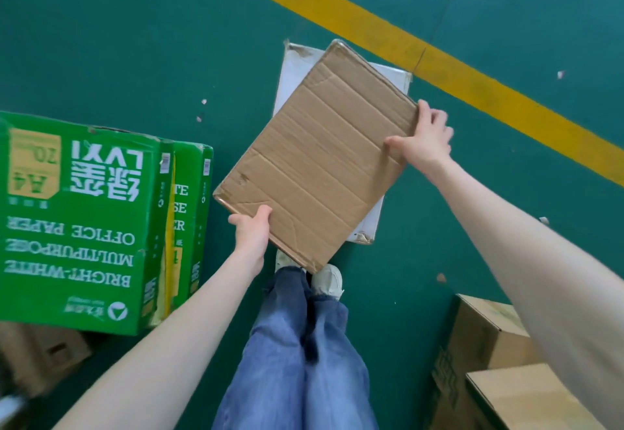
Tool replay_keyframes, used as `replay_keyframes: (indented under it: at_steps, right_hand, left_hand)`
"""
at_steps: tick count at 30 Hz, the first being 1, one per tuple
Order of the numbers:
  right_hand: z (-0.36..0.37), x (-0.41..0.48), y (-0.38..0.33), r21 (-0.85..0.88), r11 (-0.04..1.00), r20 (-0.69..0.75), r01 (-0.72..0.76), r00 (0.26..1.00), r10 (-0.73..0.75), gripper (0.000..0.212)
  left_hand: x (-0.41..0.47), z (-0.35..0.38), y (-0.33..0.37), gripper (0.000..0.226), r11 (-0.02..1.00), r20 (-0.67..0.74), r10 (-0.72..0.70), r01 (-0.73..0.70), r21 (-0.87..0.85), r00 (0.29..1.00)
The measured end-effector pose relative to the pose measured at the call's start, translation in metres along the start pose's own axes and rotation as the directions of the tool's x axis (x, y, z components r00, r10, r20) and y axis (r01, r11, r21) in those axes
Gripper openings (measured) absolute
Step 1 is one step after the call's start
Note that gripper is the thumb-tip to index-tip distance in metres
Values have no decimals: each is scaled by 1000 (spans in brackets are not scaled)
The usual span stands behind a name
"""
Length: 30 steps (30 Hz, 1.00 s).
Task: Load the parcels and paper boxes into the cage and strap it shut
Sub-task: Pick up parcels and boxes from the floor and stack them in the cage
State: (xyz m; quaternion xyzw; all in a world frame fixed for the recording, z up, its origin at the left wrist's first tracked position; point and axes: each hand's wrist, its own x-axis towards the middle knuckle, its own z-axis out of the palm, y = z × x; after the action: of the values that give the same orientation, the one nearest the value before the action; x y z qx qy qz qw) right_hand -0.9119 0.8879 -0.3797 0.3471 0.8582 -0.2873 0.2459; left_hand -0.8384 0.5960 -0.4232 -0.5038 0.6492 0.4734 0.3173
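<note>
Gripping: left hand (251, 232), right hand (423, 144) clasp opposite edges of brown parcel (317, 156).
Beneath: white parcel (293, 68) on floor (135, 41).

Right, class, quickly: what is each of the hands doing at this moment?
Left hand: grips the near edge of the flat brown cardboard parcel.
Right hand: grips the same parcel at its right corner.
</note>
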Motion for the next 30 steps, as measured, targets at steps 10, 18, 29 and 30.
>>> replay_keyframes:
  at_steps: [10,18,29,30]
  right_hand:
    - [-19,-59,-19,314,938,68,-149,989,135,76]
    - [-62,-156,-58,374,926,111,-43,994,2,74]
    - [-55,-280,-115,416,909,328,5,932,-155,56]
    - [-40,-299,-126,382,922,359,59,910,-207,58]
  left_hand:
    - [-56,-44,36,71,953,-10,5,-8,-303,1000]
    - [-158,-130,45,102,892,-113,71,-114,-437,991]
    - [-266,-249,-47,73,750,-299,-68,-149,-645,952]
    - [-281,-269,-68,72,710,-318,-102,-155,-687,943]
